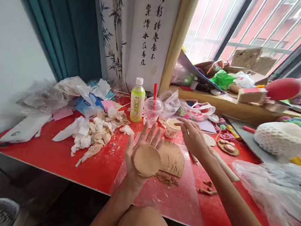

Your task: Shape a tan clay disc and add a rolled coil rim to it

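My left hand (138,154) is palm up with its fingers spread, and a round flat clay disc (146,160) rests on the palm. At the paper cup (172,128), my right hand (193,136) has its fingers stretched out over the rim; whether the fingertips touch what is inside I cannot tell. Behind the left hand lies a thick slab of brown clay (172,158), cut straight along its near edge, with clay crumbs beside it. The slab sits on a clear plastic sheet (171,203). A pale rolling stick (226,166) is partly hidden by my right forearm.
Crumpled tissues (95,132) and plastic wrappers cover the table's left side. A drink bottle (137,101) and a clear cup with a red straw (153,109) stand at the back. Clay scraps (208,189) and a plastic bag (278,196) lie to the right.
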`<state>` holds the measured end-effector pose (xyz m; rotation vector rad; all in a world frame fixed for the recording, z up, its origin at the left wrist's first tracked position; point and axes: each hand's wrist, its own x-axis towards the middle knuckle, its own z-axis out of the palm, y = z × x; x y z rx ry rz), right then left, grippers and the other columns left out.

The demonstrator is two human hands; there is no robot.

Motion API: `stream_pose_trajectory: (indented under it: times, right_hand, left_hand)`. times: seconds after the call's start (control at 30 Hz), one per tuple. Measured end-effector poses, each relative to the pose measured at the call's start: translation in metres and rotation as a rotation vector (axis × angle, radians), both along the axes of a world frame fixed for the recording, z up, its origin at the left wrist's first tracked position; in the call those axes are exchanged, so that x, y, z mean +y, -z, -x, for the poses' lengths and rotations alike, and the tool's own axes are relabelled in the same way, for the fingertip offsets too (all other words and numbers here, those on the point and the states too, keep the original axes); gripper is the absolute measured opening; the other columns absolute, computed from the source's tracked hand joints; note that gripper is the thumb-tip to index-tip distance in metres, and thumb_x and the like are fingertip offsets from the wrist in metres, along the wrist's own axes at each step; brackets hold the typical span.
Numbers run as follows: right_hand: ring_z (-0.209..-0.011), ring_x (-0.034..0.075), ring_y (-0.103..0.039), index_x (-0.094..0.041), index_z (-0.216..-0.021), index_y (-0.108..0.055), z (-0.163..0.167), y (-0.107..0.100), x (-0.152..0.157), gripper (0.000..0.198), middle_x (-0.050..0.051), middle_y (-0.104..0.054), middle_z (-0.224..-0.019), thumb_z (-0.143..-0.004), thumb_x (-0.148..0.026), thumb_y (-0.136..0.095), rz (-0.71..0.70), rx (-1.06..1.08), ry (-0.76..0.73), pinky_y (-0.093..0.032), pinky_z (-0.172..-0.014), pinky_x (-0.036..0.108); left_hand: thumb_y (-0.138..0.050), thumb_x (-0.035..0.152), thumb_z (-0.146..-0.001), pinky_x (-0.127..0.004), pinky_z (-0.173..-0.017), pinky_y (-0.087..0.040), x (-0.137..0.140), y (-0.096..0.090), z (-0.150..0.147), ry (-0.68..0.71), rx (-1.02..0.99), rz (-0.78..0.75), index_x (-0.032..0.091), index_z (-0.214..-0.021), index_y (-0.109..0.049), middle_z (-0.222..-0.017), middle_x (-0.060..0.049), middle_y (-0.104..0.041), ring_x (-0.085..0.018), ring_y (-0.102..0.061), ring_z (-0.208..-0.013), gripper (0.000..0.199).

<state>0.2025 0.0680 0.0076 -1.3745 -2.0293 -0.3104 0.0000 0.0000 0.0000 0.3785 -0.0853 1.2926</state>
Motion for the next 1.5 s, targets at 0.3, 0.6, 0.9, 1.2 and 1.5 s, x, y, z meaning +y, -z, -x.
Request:
stream_pose_trajectory:
  times: [0.3, 0.6, 0.9, 1.2, 1.5]
  right_hand:
    - [-0.1, 0.02, -0.058, -0.017, -0.117, -0.053, -0.006, 0.018, 0.04, 0.034, 0.008, -0.056, -0.118, -0.088, -0.035, -0.054, 0.018, -0.122, 0.021, -0.048, -0.085, 0.043]
    - [-0.115, 0.023, -0.053, -0.013, -0.131, -0.038, 0.018, 0.0, -0.018, 0.039, 0.011, -0.064, -0.114, -0.092, -0.02, -0.037, -0.058, -0.091, -0.099, -0.03, -0.105, 0.05]
    - [-0.127, 0.018, -0.043, -0.013, -0.132, -0.036, 0.068, 0.005, -0.1, 0.043, 0.011, -0.057, -0.128, -0.09, -0.019, -0.042, -0.041, -0.079, -0.489, -0.036, -0.105, 0.039]
    - [-0.13, 0.02, -0.039, -0.012, -0.13, -0.04, 0.056, 0.011, -0.097, 0.043, 0.012, -0.056, -0.128, -0.088, -0.017, -0.042, -0.035, -0.05, -0.484, -0.03, -0.108, 0.043]
    - [-0.131, 0.018, -0.038, -0.011, -0.131, -0.039, 0.061, 0.008, -0.097, 0.042, 0.011, -0.057, -0.127, -0.092, -0.026, -0.039, -0.059, -0.082, -0.491, -0.026, -0.111, 0.04]
  left_hand:
    - [-0.03, 0.052, -0.09, -0.038, -0.112, -0.028, 0.004, -0.002, 0.001, -0.002, 0.021, 0.066, 0.028, -0.131, -0.044, -0.145, 0.0, -0.036, -0.021, -0.032, -0.135, 0.05]
    - [-0.032, 0.049, -0.09, -0.037, -0.113, -0.025, 0.003, -0.003, 0.003, -0.051, -0.012, 0.094, 0.028, -0.132, -0.043, -0.145, 0.001, -0.038, -0.02, -0.028, -0.137, 0.048]
    - [-0.031, 0.048, -0.09, -0.035, -0.112, -0.025, 0.003, -0.004, 0.003, -0.074, -0.002, 0.11, 0.027, -0.135, -0.038, -0.142, -0.002, -0.041, -0.017, -0.03, -0.136, 0.05]
    - [-0.029, 0.048, -0.091, -0.034, -0.113, -0.022, 0.0, -0.007, 0.001, -0.073, 0.042, 0.122, 0.028, -0.136, -0.036, -0.141, -0.001, -0.043, -0.016, -0.032, -0.135, 0.049]
    - [-0.03, 0.046, -0.092, -0.036, -0.112, -0.025, -0.001, -0.007, 0.0, -0.024, 0.047, 0.099, 0.027, -0.132, -0.042, -0.142, 0.0, -0.041, -0.018, -0.034, -0.134, 0.046]
